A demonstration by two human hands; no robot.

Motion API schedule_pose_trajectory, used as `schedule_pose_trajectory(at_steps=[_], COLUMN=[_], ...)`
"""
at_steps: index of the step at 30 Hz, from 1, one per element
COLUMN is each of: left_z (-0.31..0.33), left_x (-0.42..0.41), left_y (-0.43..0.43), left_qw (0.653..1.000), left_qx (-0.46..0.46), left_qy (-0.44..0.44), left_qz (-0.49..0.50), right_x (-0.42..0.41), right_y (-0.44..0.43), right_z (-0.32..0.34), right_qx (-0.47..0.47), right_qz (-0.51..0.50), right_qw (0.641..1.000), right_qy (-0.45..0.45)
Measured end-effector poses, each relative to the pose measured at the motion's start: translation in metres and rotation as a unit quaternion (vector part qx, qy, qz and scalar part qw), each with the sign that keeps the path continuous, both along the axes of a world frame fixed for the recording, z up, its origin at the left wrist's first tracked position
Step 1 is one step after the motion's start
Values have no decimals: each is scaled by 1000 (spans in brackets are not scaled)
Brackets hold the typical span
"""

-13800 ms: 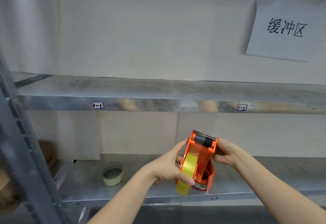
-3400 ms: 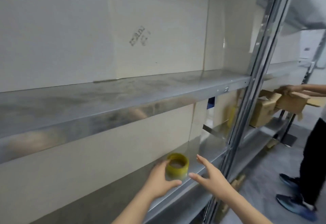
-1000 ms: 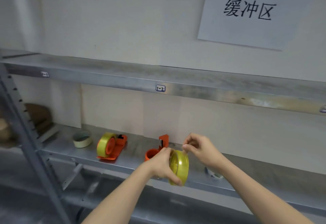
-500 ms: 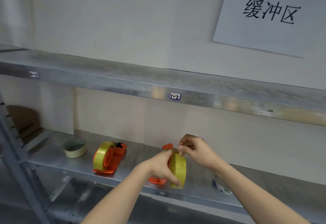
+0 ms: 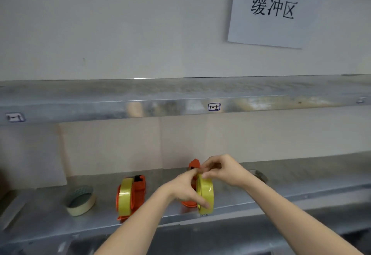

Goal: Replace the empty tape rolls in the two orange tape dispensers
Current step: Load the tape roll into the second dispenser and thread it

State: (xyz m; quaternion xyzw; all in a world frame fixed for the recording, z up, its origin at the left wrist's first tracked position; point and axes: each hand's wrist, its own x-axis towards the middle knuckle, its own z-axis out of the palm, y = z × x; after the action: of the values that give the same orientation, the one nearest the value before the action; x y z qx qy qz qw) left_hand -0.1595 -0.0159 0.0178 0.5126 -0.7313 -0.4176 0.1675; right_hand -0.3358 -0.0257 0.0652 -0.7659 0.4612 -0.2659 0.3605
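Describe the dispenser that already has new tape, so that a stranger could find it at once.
Look at the lower metal shelf, below the paper sign. Left of both hands stands an orange dispenser loaded with a full yellow roll. The pale empty roll beside it has no orange frame, and the other orange dispenser is mostly hidden behind the hands.

The setting was a storeroom or warehouse bay, lined with galvanised steel racking. A bare upper shelf (image 5: pixel 180 92) carried small slot labels, one reading "1-2" (image 5: pixel 214 106), another (image 5: pixel 15 117) farther left. A paper sign (image 5: pixel 281 11) with three handwritten Chinese characters was fixed to the plain pale wall behind. On the lower shelf (image 5: pixel 50 220) lay packing supplies: a nearly spent tape core (image 5: pixel 81 200) and an orange tape dispenser (image 5: pixel 130 196) loaded with yellow tape.
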Motion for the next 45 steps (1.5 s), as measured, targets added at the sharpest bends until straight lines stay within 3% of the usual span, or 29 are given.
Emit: schedule_pose_trajectory(at_steps=[9, 21, 26, 31, 40, 45], left_z=[7, 1, -3, -3, 0, 4], left_x=[5, 18, 16, 15, 7, 4], left_y=[1, 8, 7, 1, -2, -4], left_qw=[999, 998, 999, 999, 994, 993], left_qx=[-9, -18, -1, -11, -94, -111], left_qy=[9, -15, 23, 13, -1, -12], left_qz=[-44, -58, -41, -31, 50, 45], right_x=[12, 20, 21, 21, 33, 36], right_y=[11, 32, 32, 29, 26, 19], right_z=[8, 7, 16, 22, 25, 28], right_qx=[-69, -61, -75, -100, -52, -113], right_qz=[-58, -90, -107, -122, -110, -152], right_qw=[991, 993, 991, 984, 991, 975], right_qy=[104, 38, 33, 85, 62, 117])
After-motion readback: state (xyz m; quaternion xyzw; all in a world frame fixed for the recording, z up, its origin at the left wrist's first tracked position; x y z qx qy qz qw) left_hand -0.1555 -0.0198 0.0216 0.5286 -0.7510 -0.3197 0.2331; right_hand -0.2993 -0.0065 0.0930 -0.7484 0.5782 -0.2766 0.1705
